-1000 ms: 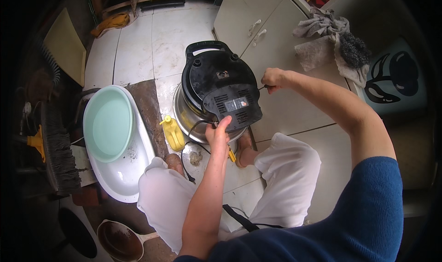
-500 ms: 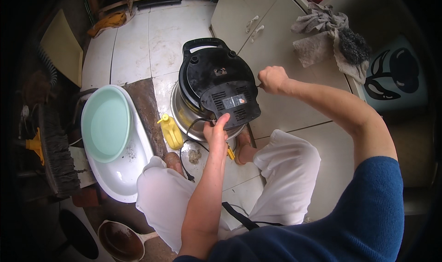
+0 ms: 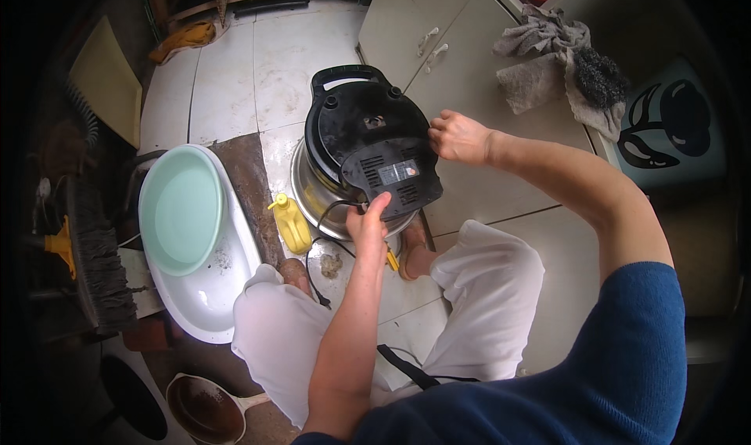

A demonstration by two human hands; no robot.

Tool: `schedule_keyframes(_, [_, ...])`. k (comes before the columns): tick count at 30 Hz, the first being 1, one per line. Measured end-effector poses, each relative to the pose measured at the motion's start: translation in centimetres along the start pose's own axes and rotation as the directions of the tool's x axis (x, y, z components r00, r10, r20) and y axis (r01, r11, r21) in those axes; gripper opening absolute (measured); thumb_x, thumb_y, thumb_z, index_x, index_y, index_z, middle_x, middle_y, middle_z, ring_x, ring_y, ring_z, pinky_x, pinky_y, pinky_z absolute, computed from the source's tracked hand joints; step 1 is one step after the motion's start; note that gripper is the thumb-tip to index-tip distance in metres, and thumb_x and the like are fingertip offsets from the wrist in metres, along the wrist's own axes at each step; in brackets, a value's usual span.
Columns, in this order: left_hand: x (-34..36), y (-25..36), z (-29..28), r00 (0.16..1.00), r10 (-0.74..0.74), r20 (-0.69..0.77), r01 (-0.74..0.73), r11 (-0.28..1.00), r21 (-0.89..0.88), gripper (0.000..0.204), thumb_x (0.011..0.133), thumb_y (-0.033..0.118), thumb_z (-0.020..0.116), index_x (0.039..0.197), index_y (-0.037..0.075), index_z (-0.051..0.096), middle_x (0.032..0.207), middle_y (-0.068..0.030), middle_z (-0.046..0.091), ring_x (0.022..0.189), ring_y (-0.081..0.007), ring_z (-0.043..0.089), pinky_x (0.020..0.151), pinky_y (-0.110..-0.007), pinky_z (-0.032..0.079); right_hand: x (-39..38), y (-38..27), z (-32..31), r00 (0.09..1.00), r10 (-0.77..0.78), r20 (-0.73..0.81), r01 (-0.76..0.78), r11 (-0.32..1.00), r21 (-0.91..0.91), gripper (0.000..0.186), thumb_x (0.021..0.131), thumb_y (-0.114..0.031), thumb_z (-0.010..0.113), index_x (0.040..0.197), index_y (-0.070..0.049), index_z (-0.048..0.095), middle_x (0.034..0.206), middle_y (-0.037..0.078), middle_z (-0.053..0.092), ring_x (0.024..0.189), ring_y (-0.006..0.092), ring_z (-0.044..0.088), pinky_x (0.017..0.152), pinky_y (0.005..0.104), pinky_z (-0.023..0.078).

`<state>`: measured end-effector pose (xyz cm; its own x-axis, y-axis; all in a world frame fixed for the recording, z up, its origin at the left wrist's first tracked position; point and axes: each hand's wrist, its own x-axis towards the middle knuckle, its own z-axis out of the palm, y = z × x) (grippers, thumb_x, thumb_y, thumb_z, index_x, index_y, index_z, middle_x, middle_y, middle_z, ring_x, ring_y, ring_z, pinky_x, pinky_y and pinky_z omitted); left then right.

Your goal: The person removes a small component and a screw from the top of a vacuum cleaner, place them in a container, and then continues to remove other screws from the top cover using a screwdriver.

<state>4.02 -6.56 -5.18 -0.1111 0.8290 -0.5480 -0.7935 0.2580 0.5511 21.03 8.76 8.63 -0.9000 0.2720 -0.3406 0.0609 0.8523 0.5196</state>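
A black electric appliance (image 3: 375,124) with a carry handle, small feet and vent slots shows its underside; it may be an electric griddle. Its near edge is gripped by my left hand (image 3: 368,224), thumb on top. At the right edge, my right hand (image 3: 460,138) is closed with curled fingers; what they pinch, if anything, is hidden. A metal basin (image 3: 305,202) shows partly beneath the appliance. From near my left hand a black power cord (image 3: 310,265) hangs to the floor.
A yellow jug (image 3: 291,224) stands left of the metal basin. Further left, a pale green basin (image 3: 181,210) sits in a white tub (image 3: 205,308). White cabinets (image 3: 477,77) rise at right, with grey rags (image 3: 540,77) over the edge. A pan (image 3: 205,406) lies at lower left.
My right hand has shifted slightly left, against the appliance's right edge, and its wrist has turned. The left hand and the appliance look unchanged.
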Motion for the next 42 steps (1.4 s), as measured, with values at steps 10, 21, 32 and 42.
schedule_keyframes(10, [-0.1,0.2,0.1,1.000,0.008,-0.011,-0.008,1.000,-0.023,0.047,0.070,0.016,0.078,0.106,0.004,0.050,0.086,-0.0022,0.057,0.047,-0.0030,0.037,0.039,-0.019,0.022,1.8,0.3,-2.9,0.667,0.467,0.581,-0.708,0.640,0.298,0.019,0.077,-0.024,0.073,0.090,-0.009,0.071,0.096,0.010,0.069,0.093,0.0300,0.065,0.078,0.0396,0.053])
schedule_keyframes(21, [-0.1,0.0,0.2,1.000,-0.019,-0.018,0.018,1.000,-0.023,0.045,0.071,0.017,0.078,0.104,0.005,0.050,0.085,-0.0019,0.057,0.045,-0.0029,0.036,0.038,-0.019,0.023,1.5,1.9,0.1,0.488,0.476,0.732,-0.868,0.357,0.346,0.020,0.078,-0.013,0.060,0.092,-0.005,0.071,0.097,0.018,0.068,0.096,0.0357,0.064,0.080,0.0407,0.052])
schedule_keyframes(32, [0.0,0.0,0.4,0.999,-0.004,-0.040,0.003,1.000,-0.025,0.043,0.072,0.015,0.077,0.104,0.004,0.050,0.086,-0.0031,0.056,0.045,-0.0033,0.037,0.038,-0.019,0.024,0.6,2.7,0.6,0.545,0.344,0.765,-0.838,0.201,0.507,0.019,0.075,-0.011,0.063,0.091,-0.009,0.073,0.086,0.013,0.070,0.086,0.0284,0.068,0.072,0.0369,0.053])
schedule_keyframes(42, [-0.3,0.0,0.6,0.999,-0.009,-0.030,0.008,1.000,-0.020,0.042,0.073,0.014,0.077,0.104,0.005,0.050,0.085,-0.0021,0.057,0.046,-0.0030,0.037,0.038,-0.019,0.024,0.4,0.6,0.7,0.763,0.481,0.431,-0.643,0.626,0.440,0.013,0.073,-0.011,0.064,0.084,-0.011,0.072,0.084,0.010,0.069,0.084,0.0318,0.065,0.072,0.0405,0.052])
